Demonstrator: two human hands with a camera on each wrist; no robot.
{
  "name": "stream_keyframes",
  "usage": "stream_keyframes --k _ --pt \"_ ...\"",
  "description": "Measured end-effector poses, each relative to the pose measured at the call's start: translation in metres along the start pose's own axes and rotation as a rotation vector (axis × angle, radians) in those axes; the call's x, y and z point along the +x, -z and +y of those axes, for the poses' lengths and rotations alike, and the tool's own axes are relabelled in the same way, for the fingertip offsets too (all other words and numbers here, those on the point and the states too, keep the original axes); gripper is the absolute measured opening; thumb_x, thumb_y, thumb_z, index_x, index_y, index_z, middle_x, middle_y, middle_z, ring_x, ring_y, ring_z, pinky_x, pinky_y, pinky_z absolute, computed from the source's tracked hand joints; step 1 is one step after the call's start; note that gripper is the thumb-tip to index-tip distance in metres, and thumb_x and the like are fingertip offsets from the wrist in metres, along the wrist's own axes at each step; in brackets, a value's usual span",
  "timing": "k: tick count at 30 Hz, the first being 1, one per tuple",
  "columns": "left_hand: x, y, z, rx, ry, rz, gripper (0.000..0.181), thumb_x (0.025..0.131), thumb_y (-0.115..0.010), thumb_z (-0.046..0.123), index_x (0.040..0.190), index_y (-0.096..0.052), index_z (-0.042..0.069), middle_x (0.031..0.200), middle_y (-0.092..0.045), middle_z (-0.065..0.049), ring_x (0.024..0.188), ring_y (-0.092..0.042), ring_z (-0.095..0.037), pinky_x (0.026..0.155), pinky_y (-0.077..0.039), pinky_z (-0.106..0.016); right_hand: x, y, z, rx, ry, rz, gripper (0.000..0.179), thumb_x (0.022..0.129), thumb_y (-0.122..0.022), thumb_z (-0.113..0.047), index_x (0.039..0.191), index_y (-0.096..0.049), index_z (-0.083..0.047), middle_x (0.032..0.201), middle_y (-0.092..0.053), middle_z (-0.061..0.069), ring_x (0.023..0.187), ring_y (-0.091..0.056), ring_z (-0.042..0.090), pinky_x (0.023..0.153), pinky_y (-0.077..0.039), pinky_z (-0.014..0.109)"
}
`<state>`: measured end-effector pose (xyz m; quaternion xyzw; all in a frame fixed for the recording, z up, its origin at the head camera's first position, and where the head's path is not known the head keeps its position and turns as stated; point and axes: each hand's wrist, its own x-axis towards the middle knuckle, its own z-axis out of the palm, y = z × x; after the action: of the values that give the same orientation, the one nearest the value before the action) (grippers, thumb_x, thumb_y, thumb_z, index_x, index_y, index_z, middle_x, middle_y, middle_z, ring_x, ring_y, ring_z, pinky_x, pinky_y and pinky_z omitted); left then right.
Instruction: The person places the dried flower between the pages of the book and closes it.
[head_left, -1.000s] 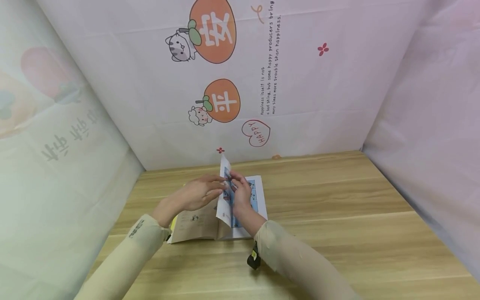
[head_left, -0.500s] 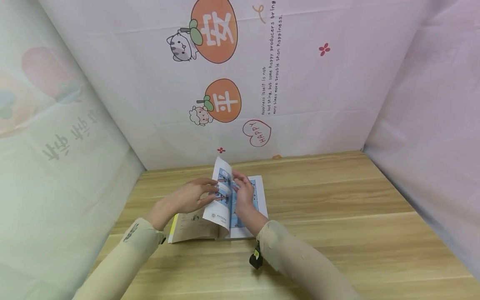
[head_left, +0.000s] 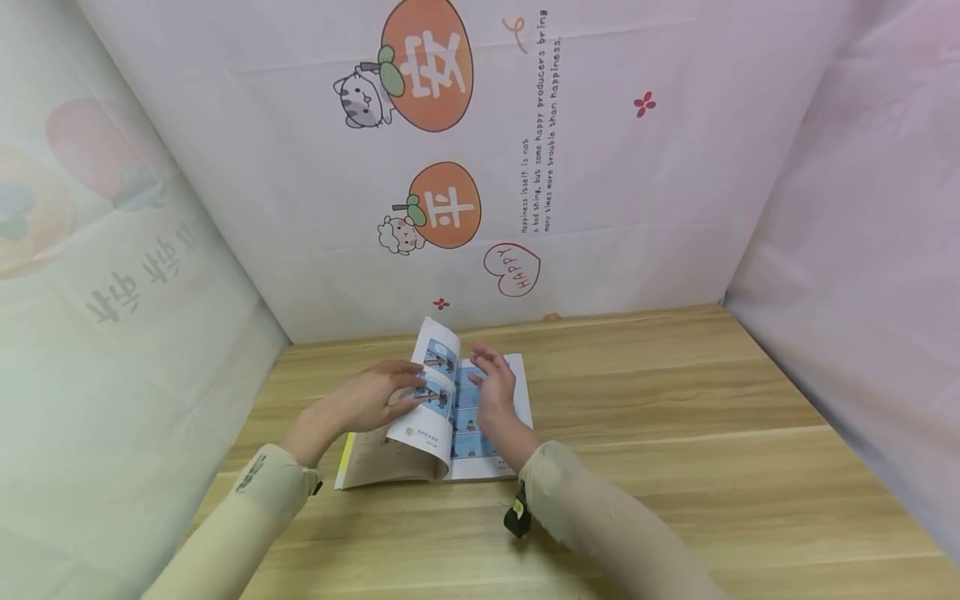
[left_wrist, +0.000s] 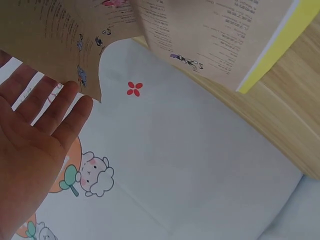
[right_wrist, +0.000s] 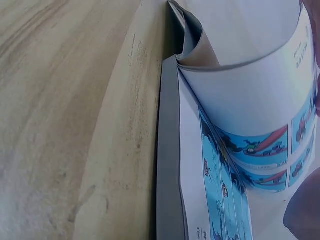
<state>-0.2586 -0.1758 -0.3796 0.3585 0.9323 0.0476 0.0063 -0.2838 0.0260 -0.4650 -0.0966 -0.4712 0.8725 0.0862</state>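
An open book (head_left: pixel 491 468) with blue comic panels lies on the wooden table. One of its pages (head_left: pixel 427 417) stands raised and curves over toward the left. My left hand (head_left: pixel 367 404) has its fingers extended at that page's outer edge. In the left wrist view, the fingertips (left_wrist: pixel 72 87) meet the page's brown side (left_wrist: pixel 55 55), and the palm shows. My right hand (head_left: pixel 498 396) hovers over the right-hand page (head_left: pixel 468 446), fingers loosely bent, holding nothing. The right wrist view shows the book's spine end (right_wrist: pixel 170 150) and only part of a hand at the right edge.
A yellow strip (head_left: pixel 346 458) edges the book's left side. The wooden table (head_left: pixel 675 417) extends to the right. White printed cloth (head_left: pixel 600 208) hangs behind, with cloth walls on both sides. A dark strap (head_left: pixel 517 517) hangs by the right wrist.
The raised page has swung from nearly upright toward the left, and my left hand has moved left with it. My right hand has shifted slightly right, away from the page.
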Motion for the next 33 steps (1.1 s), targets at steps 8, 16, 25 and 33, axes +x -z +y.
stream_keyframes --k 8,16,25,33 --pt "-0.010 0.001 -0.007 0.015 0.010 0.027 0.042 0.099 -0.061 0.035 0.129 -0.066 0.006 0.146 -0.055 -0.013 0.136 -0.051 -0.034 0.114 -0.043 -0.051 0.000 0.004 -0.006 -0.008 -0.005 0.005 0.028 0.099 -0.046 -0.007 0.121 -0.063 -0.005 0.118 -0.067 -0.002 0.110 -0.058 0.016 0.105 -0.046 0.047" --pt "-0.017 0.000 -0.013 0.017 0.037 0.030 0.040 0.099 -0.061 0.036 0.128 -0.068 0.009 0.145 -0.056 -0.013 0.136 -0.051 -0.035 0.113 -0.044 -0.052 0.004 0.010 -0.012 -0.016 0.008 0.010 0.026 0.098 -0.047 -0.006 0.114 -0.066 -0.012 0.115 -0.066 -0.004 0.106 -0.058 0.013 0.089 -0.052 0.032" --pt "-0.025 -0.003 -0.021 0.017 0.046 0.019 0.036 0.097 -0.065 0.031 0.125 -0.069 0.010 0.145 -0.055 -0.015 0.136 -0.050 -0.038 0.113 -0.043 -0.055 0.007 0.013 -0.016 -0.010 0.010 0.033 0.028 0.096 -0.050 -0.004 0.121 -0.063 -0.003 0.107 -0.069 -0.009 0.102 -0.061 0.014 0.080 -0.053 0.025" --pt "-0.033 -0.009 -0.030 0.030 0.041 0.039 0.036 0.097 -0.065 0.031 0.122 -0.071 0.006 0.141 -0.058 -0.017 0.132 -0.053 -0.039 0.111 -0.045 -0.054 0.008 0.018 -0.015 -0.021 0.000 0.012 0.028 0.097 -0.050 -0.009 0.122 -0.064 -0.008 0.113 -0.068 -0.007 0.115 -0.058 0.025 0.081 -0.052 0.025"
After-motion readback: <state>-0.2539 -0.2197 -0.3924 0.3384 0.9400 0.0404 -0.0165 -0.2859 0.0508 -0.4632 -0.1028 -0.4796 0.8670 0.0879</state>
